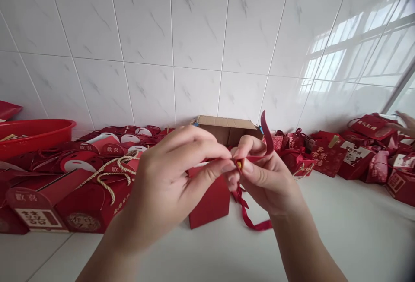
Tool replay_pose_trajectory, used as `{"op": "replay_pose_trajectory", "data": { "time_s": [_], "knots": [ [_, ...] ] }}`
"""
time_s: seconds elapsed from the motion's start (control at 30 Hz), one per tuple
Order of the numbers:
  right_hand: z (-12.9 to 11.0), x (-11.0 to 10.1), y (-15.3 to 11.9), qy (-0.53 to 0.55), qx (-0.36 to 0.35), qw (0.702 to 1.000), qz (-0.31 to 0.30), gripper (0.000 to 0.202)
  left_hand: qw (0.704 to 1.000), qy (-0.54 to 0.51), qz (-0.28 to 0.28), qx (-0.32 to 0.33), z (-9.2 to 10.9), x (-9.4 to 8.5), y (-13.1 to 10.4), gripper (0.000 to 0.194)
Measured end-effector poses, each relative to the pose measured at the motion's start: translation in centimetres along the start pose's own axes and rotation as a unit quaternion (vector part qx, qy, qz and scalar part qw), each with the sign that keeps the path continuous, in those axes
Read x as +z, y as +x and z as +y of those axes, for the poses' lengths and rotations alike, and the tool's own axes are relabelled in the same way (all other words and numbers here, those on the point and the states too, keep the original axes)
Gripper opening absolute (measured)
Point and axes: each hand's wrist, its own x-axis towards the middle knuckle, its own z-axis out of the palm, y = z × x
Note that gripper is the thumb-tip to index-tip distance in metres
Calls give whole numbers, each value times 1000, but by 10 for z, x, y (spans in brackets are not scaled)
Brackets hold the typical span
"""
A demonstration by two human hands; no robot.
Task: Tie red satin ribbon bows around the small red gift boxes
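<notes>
Both hands meet in the middle of the head view over a red box (209, 206) standing on the white surface. With thumb and index finger, my left hand (181, 174) is closed at a small red piece showing a gold spot (239, 164). What exactly its fingertips hold is partly hidden. My right hand (262, 174) pinches the same spot from the other side, gripping a dark red strap (267, 133) whose free end curls up above the knuckles. A red ribbon (248, 219) hangs below the fingers and trails onto the surface.
Several red gift boxes (87, 206) with cord handles crowd the left, near a red plastic basin (48, 128). Behind the hands stands an open cardboard box (227, 122) against the tiled wall. More red boxes (330, 154) line the right, where another person's hand (405, 124) shows.
</notes>
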Motion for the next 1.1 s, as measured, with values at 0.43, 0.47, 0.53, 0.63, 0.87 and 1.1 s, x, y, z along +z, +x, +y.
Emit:
{"op": "replay_pose_trajectory", "data": {
  "time_s": [0.43, 0.47, 0.53, 0.63, 0.87, 1.1],
  "knots": [
    [-5, 9, 0, -11, -6, 998, 62, 10, 994, 94, 39, 31, -1, 18, 1, 14],
    [-4, 10, -1, -8, -9, 998, 61, 10, 994, 100, 42, 33, 0, 19, 1, 14],
    [-3, 11, -2, -11, -13, 998, 61, 9, 992, 113, 46, 38, 2, 20, 0, 15],
    [-4, 14, -4, -41, -35, 996, 71, 8, 989, 130, 53, 45, 6, 20, -1, 15],
    [-2, 20, -6, -102, -81, 987, 96, 8, 991, 105, 70, 42, 7, 26, -2, 15],
    [-13, 7, -8, -225, -110, 961, 120, 8, 997, 74, -35, -13, -9, 15, 2, 15]
  ]
}}
